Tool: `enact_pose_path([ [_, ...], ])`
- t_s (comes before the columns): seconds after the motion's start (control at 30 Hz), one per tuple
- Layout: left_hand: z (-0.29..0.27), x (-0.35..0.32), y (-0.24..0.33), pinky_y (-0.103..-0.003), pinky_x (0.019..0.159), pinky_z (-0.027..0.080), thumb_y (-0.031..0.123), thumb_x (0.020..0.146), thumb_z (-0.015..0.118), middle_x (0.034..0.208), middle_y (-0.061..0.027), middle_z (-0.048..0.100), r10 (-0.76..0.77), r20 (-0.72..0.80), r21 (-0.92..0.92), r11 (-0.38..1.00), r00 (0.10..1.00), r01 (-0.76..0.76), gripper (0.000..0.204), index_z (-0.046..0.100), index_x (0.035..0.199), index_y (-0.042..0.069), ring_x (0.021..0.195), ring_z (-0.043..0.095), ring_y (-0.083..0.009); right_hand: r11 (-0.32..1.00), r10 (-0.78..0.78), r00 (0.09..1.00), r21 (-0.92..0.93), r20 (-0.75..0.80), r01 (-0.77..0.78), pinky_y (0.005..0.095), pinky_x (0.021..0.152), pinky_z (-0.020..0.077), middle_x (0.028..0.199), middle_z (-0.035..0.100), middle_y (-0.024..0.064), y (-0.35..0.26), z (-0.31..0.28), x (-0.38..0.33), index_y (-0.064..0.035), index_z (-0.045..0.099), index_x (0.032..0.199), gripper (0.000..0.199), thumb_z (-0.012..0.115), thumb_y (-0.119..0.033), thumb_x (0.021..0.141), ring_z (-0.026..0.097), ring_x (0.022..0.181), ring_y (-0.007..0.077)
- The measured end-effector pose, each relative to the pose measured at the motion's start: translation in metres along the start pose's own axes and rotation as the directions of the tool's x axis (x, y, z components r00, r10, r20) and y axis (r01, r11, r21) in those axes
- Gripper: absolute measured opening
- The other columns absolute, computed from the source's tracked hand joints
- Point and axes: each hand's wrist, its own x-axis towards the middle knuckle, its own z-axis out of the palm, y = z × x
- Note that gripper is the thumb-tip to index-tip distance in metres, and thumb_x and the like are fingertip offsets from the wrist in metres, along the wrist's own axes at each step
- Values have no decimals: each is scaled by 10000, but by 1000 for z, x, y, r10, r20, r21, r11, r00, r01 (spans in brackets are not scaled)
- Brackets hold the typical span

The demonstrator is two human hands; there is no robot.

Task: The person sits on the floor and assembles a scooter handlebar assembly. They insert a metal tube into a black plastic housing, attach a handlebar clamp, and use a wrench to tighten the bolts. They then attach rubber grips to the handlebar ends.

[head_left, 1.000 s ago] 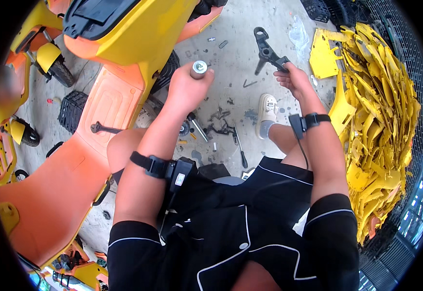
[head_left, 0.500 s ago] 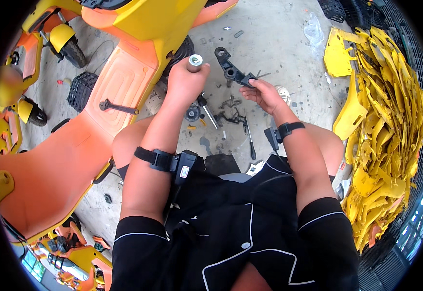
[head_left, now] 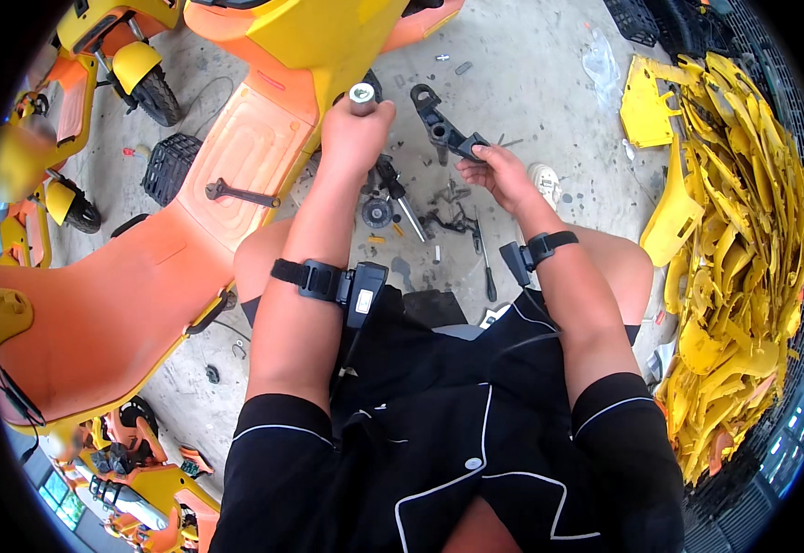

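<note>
My left hand is closed round a metal tube, whose bright, hollow end sticks out above the fist. Between the thumb and fingers of my right hand is one end of a black bracket with round holes. Its far end points up and left, apart from the left hand. Beneath the left wrist shows a black and silver rod; whether it joins the held tube I cannot tell. A round dark part, small loose black parts and a screwdriver lie on the floor between my legs.
A yellow and orange scooter stands close on my left, with an adjustable wrench on its footboard. A tall pile of yellow panels rises on the right. Black baskets and more scooters are at the far left.
The view has shifted a little, so the scooter and floor parts sit slightly further right. Both hands keep their holds, and the bracket stays almost in place relative to the left hand.
</note>
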Motion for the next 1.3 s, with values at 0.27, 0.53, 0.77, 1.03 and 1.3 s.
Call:
enact_pose_path([
  [0.27, -23, -6, 1, -313, 643, 450, 251, 851, 747, 694, -14, 609, 44, -63, -19, 999, 997, -45, 272, 633, 775, 16, 670, 539, -116, 995, 32, 990, 91, 135, -44, 330, 796, 558, 994, 714, 172, -3, -4, -23, -4, 603, 1097, 263, 596, -242, 986, 683, 857, 207],
  [0.53, -26, -10, -7, -287, 641, 423, 241, 841, 760, 716, 8, 596, -26, -25, 8, 1000, 999, 27, 250, 630, 755, 46, 686, 522, -104, 980, 186, 979, 53, 84, -191, 367, 811, 570, 1032, 713, 197, 43, -26, -1, 13, 599, 1119, 266, 513, -208, 998, 690, 859, 236],
  [0.77, -18, -17, -6, -335, 680, 508, 194, 833, 721, 765, -47, 664, 175, -75, -19, 984, 982, -177, 241, 652, 896, -29, 732, 601, -119, 966, 257, 956, -76, 141, -248, 400, 830, 557, 1201, 706, 161, 50, -19, 4, -33, 578, 1267, 395, 477, -333, 1030, 695, 1031, 273],
  [1.03, -7, -23, -7, -380, 675, 496, 240, 834, 713, 724, -149, 651, 148, 7, 69, 987, 989, -148, 269, 623, 823, -14, 667, 618, -247, 942, 179, 973, 261, 147, -213, 415, 739, 577, 1108, 698, 231, 51, -3, 14, -3, 517, 1227, 370, 419, -301, 1032, 701, 856, 294],
  [1.3, 3, -26, -12, -358, 655, 492, 225, 826, 715, 697, -94, 645, 204, 6, 61, 977, 979, -204, 256, 621, 818, -14, 666, 584, -160, 971, 161, 985, 168, 53, -168, 416, 689, 589, 1065, 705, 203, 56, 23, 5, -20, 477, 1220, 336, 439, -287, 1019, 692, 786, 266],
])
